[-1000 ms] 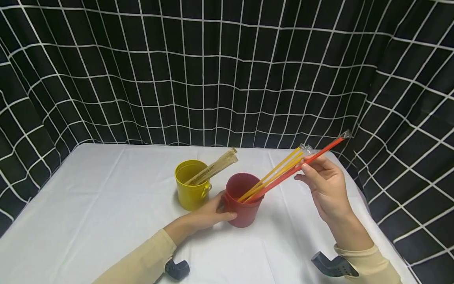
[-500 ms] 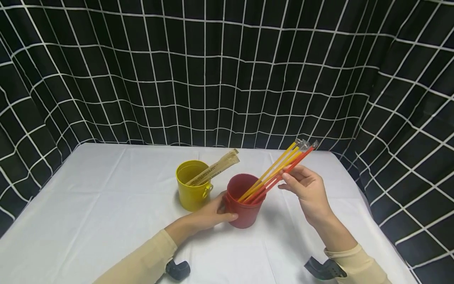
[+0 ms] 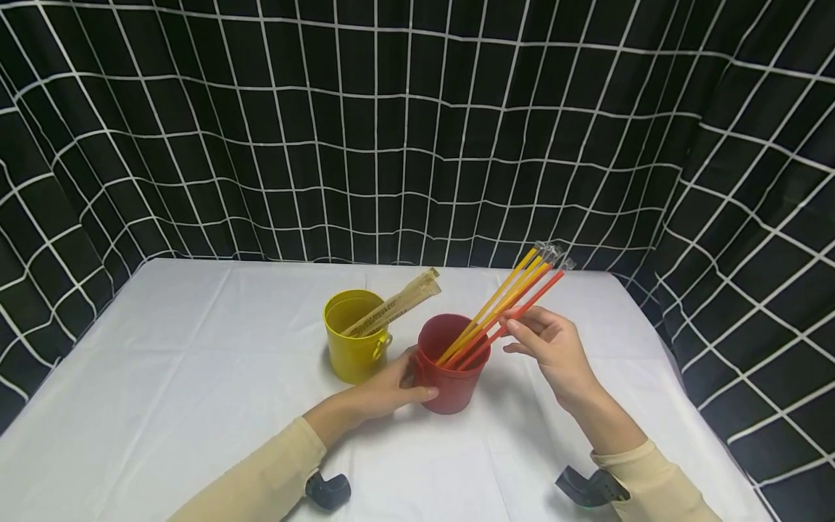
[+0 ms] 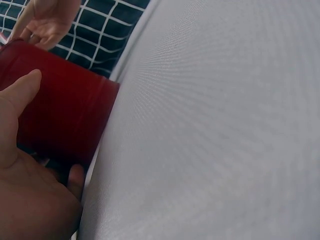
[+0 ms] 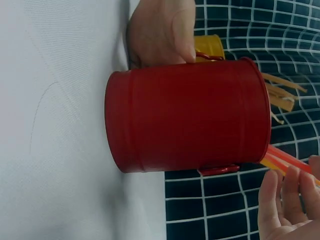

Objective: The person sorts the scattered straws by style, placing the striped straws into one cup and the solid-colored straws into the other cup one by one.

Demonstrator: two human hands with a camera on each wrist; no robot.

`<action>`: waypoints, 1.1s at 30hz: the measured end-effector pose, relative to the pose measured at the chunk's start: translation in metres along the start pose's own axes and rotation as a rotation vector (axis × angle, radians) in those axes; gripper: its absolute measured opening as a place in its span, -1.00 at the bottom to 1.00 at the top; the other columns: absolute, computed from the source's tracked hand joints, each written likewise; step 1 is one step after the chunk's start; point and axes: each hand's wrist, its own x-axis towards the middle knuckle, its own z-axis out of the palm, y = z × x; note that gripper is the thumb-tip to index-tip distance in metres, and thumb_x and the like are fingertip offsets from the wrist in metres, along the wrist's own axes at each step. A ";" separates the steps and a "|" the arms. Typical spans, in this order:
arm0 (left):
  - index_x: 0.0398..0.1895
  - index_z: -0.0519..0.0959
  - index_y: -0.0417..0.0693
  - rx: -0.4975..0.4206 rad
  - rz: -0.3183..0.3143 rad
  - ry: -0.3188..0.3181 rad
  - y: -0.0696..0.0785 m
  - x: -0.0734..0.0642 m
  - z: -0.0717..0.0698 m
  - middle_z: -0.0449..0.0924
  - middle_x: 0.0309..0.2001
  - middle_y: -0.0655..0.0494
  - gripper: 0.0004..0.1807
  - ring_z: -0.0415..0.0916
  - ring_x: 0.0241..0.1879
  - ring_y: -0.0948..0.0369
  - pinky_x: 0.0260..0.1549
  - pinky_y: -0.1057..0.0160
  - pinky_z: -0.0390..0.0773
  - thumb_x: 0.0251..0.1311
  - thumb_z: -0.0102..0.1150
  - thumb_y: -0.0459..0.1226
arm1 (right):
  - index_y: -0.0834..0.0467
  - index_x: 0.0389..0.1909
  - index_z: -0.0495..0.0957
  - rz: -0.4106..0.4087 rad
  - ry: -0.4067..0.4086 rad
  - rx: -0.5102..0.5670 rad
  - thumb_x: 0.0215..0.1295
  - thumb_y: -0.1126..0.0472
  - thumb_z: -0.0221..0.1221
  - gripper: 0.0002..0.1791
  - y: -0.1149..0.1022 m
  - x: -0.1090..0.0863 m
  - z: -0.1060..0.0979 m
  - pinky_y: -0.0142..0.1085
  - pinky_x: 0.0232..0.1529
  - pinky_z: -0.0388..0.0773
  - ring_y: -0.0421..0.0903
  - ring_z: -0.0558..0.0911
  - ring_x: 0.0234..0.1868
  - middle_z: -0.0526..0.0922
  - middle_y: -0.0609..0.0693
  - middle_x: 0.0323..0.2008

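My left hand (image 3: 385, 391) grips the small red bucket (image 3: 450, 391) at its left side, thumb across the front. Yellow drinking straws (image 3: 499, 296) with clear crumpled wrapper ends lean out over its right rim, a red one among them. Between the thumb and fingers of my right hand (image 3: 551, 348) a red straw (image 3: 541, 290) is pinched, its lower end inside the bucket. In the right wrist view, the red bucket (image 5: 187, 117) stands upright on the cloth with my left hand (image 5: 165, 35) behind it. My left palm is partly hidden in the left wrist view (image 4: 30, 195).
Left of the red one stands a yellow bucket (image 3: 352, 359), paper-wrapped sticks (image 3: 394, 304) leaning out to its right. A white cloth (image 3: 196, 348) covers the table. Black curtain with a white grid (image 3: 391, 130) surrounds the back and sides.
My right hand has moved left and slightly down, bringing the red straw in beside the others and steeper in the red bucket. My left hand stays on the bucket.
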 end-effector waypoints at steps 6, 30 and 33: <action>0.66 -0.11 0.06 0.008 -0.006 -0.005 -0.003 -0.001 0.000 -0.09 0.66 0.03 0.01 -0.10 0.65 0.05 0.60 0.03 0.07 0.31 0.28 -0.03 | 0.44 0.10 0.51 0.037 0.000 -0.057 0.47 0.23 0.17 -0.63 0.001 0.001 0.001 -0.39 -0.17 0.76 -0.31 0.73 -0.12 0.75 -0.29 -0.16; 0.65 -0.11 0.05 -0.007 0.025 -0.009 -0.003 0.002 -0.002 -0.08 0.66 0.00 0.00 -0.06 0.64 0.02 0.59 0.02 0.12 0.31 0.28 -0.07 | 0.44 0.06 0.52 0.052 -0.130 -0.065 0.48 0.30 0.12 -0.70 0.009 0.009 -0.009 -0.37 -0.17 0.76 -0.28 0.74 -0.19 0.76 -0.27 -0.22; 0.65 -0.10 0.03 -0.011 0.027 -0.003 -0.004 0.002 -0.002 -0.09 0.66 0.00 0.00 -0.07 0.64 0.00 0.59 0.00 0.12 0.30 0.29 -0.09 | 0.45 0.06 0.51 0.059 -0.170 -0.064 0.48 0.30 0.11 -0.70 0.010 0.009 -0.012 -0.36 -0.14 0.76 -0.27 0.74 -0.17 0.76 -0.24 -0.20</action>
